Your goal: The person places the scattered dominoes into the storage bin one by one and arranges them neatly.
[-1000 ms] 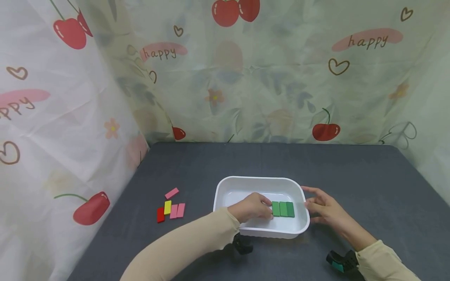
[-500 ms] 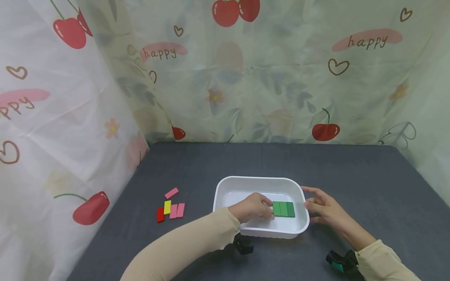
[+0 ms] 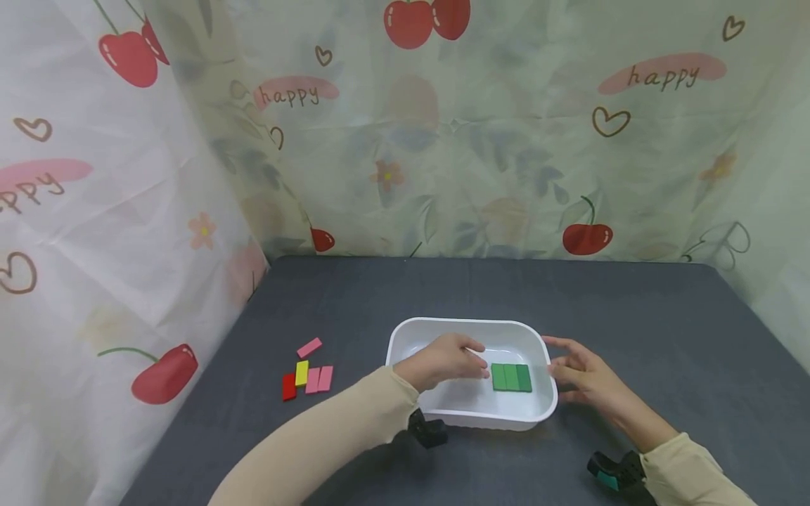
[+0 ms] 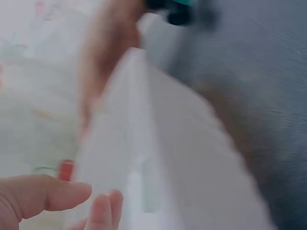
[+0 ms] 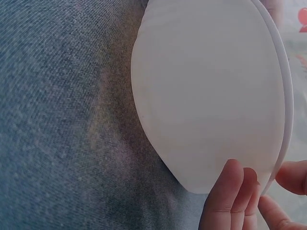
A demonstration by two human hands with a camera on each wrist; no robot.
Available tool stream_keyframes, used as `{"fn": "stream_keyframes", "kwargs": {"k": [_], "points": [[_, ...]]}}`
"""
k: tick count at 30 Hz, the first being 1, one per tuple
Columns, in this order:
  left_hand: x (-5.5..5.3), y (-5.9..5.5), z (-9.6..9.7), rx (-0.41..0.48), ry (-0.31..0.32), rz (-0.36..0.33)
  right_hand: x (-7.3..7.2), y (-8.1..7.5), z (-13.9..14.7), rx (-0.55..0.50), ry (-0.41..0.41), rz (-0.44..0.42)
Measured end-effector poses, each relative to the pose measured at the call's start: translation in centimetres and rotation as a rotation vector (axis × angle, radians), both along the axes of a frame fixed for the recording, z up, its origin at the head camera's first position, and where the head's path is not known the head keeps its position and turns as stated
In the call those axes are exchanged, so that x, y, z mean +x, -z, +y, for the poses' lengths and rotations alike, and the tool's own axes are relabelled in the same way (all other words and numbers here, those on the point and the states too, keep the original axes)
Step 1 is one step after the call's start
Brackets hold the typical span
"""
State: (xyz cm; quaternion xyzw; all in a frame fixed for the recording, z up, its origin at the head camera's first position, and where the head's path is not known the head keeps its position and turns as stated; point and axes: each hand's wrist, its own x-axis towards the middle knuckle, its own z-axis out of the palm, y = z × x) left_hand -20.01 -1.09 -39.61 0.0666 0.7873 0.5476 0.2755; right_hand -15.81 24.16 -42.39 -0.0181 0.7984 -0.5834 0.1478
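Three flat green rectangular blocks (image 3: 511, 377) stand side by side in a row toward the right end of a white plastic tray (image 3: 471, 423). My left hand (image 3: 446, 360) hovers over the tray's inside, just left of the green row, with loosely stretched fingers and nothing held. In the left wrist view its thumb and fingers are apart beside the blurred tray wall. At the tray's right end, my right hand (image 3: 588, 383) touches the outer wall and rim with extended fingers (image 5: 225, 196). Part of the tray's left side is hidden by my left arm.
Left of the tray on the dark grey tabletop (image 3: 380, 288) lie a red block (image 3: 289, 386), a yellow block (image 3: 302, 373), two pink blocks (image 3: 319, 379) close together and a tilted pink block (image 3: 309, 348). A printed cloth (image 3: 443, 176) hangs behind the table.
My left hand has lifted off the left side of the green row and drawn slightly back and left, its fingers loosening. My right hand and the tray stay nearly in place.
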Motion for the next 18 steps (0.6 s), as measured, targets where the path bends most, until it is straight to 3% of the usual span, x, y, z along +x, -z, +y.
{"fn": "stream_keyframes", "kwargs": {"k": [3,7,10,14,18], "points": [[-0.3,-2.2,-1.7,0.111,-0.003,-0.017,-0.1,0.0,0.0,0.004,0.005,0.0],[-0.4,-5.6,-5.2,0.191,-0.005,0.034,0.0,-0.1,0.1,0.006,0.007,0.01],[-0.6,-7.5,-8.4,0.216,-0.037,0.094,0.0,-0.1,0.2,0.006,0.006,0.015],[-0.9,-8.2,-13.3,0.212,-0.114,0.155,0.0,-0.2,0.1,0.006,0.018,-0.007],[-0.9,-7.1,-18.6,0.169,-0.199,0.181,0.0,-0.2,0.0,-0.005,0.019,-0.022]]}}
